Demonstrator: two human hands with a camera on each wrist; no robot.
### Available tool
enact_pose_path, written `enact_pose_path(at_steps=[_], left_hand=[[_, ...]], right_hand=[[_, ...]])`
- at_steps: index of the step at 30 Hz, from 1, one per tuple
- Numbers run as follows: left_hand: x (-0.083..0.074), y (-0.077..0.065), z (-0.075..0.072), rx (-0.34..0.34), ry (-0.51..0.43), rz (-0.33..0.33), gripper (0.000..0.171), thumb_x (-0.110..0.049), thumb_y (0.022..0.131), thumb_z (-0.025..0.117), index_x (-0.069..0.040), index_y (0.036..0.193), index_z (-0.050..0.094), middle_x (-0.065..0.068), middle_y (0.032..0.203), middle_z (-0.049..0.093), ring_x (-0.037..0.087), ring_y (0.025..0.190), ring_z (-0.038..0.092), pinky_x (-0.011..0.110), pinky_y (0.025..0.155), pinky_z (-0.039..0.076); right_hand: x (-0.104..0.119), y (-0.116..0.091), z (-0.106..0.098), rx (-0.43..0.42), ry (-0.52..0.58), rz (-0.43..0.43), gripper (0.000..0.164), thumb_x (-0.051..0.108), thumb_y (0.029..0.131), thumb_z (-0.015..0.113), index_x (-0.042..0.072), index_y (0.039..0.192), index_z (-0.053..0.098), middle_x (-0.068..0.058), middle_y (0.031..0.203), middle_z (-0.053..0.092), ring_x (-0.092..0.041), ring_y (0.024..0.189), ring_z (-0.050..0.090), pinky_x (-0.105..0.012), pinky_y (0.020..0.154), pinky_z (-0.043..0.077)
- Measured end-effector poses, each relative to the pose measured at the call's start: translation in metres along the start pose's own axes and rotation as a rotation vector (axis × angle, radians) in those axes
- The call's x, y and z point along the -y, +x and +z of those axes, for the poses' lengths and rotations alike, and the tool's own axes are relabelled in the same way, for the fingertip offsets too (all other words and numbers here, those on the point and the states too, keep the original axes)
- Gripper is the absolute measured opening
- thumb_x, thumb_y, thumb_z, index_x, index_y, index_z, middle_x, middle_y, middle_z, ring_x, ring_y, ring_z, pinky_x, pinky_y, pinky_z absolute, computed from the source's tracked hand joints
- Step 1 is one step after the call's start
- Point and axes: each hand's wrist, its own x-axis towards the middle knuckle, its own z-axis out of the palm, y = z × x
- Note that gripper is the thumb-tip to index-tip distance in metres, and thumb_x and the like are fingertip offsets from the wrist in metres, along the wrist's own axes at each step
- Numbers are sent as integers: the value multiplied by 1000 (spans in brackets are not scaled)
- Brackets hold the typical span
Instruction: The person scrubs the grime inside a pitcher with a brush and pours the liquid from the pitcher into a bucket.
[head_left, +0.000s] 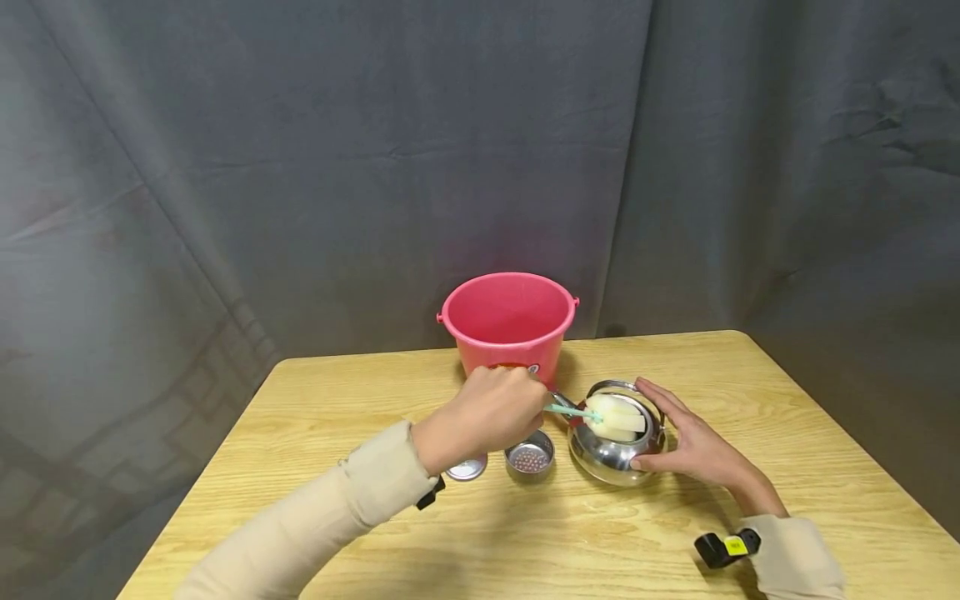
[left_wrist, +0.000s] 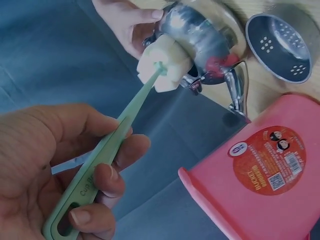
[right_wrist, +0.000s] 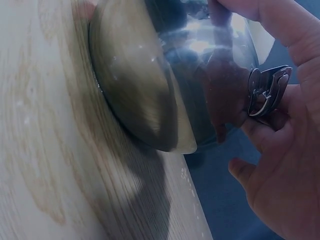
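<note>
My left hand (head_left: 497, 408) holds a cup brush by its pale green handle (left_wrist: 97, 167), the thumb on one side and curled fingertips on the other. Its white sponge head (head_left: 617, 417) is at the top opening of a shiny steel kettle (head_left: 607, 460); how much of it is inside cannot be told. The kettle sits on the table with its spout toward the left. With my right hand (head_left: 705, 450) I grip the kettle's right side, thumb on the near wall, fingers on the far side by the raised handle. A metal hinge (right_wrist: 267, 92) of that handle shows beside the palm.
A pink bucket (head_left: 551, 350) stands behind the left hand, near the table's back edge. Left of the kettle are a perforated steel strainer cup (head_left: 529, 460) and a round metal lid (head_left: 467, 469), partly behind the left wrist. Grey cloth (head_left: 375, 167) hangs behind the wooden table (head_left: 637, 542).
</note>
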Motion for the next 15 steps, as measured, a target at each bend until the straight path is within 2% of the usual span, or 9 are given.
enact_pose_path(at_steps=[5,15], left_hand=[[-2,6,-2,29,23,7,9,-15,83,69,-16,74,67,-5,57,48,12,50,47,26,41,42],[-15,21,0,110,103,1,21,-11,86,62,-17,65,61,-4,59,53,14,53,54,32,39,45]], right_hand=[[-2,0,0,3,5,1,106,23,70,87,17,154,22,-21,156,18,-51,136,18,-76,93,22],[-2,0,0,-1,16,-12,105,22,71,87,16,154,23,-22,156,17,-51,136,16,-76,93,21]])
